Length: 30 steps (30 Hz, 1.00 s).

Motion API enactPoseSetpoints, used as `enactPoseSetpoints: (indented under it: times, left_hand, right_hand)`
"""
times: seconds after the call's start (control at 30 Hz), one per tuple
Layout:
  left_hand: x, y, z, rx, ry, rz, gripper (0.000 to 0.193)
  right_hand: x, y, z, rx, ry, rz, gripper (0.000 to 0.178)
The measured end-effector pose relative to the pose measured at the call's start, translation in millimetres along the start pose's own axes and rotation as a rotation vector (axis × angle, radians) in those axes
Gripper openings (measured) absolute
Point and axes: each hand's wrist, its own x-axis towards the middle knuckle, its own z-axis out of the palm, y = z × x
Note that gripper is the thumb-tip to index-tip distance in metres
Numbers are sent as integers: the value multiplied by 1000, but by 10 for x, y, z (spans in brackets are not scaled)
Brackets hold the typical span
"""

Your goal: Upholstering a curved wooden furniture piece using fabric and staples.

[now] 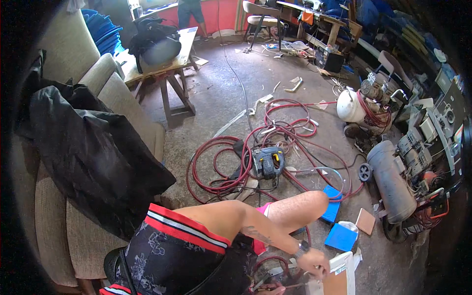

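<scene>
My left hand (314, 263), with a dark watch on its wrist, is over the near edge of a white-framed piece with a brown panel (336, 285). Its fingers are curled together; whatever they may pinch is hidden. At the bottom edge, my right hand (273, 289) shows only in part, its fingers closed round a thin, stick-like tool (294, 286) that points toward the frame. My bent knee (314, 201) rises beyond the left forearm. Past the frame lie a blue square piece (341, 237), another blue piece (332, 202) and a pinkish-tan square block (365, 221).
A jigsaw-like power tool (268, 162) sits among coiled red hoses (216, 186). Air compressors (393, 182) stand on the right. A sofa (88, 246) draped with black cloth (93, 152) lines the left. Farther back are a trestle table (183, 54) and another person's legs (191, 14).
</scene>
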Motion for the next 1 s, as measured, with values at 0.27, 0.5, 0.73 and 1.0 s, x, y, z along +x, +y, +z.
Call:
enactPoseSetpoints:
  times: [0.27,0.5,0.73,1.0]
  left_hand:
    - [342,-418,225,780,-238,208,34]
    - [334,-454,56,476,-120,201,31]
    - [239,-446,115,462,-44,160,31]
    - [145,-195,-18,420,-77,-137,20]
  right_hand:
    - [-56,-181,133,309,-144,212,25]
    - [-67,-305,270,582,-287,409,26]
    - [-47,-322,462,853,-385,613,27]
    - [-347,-41,-156,893,-582,1076,26]
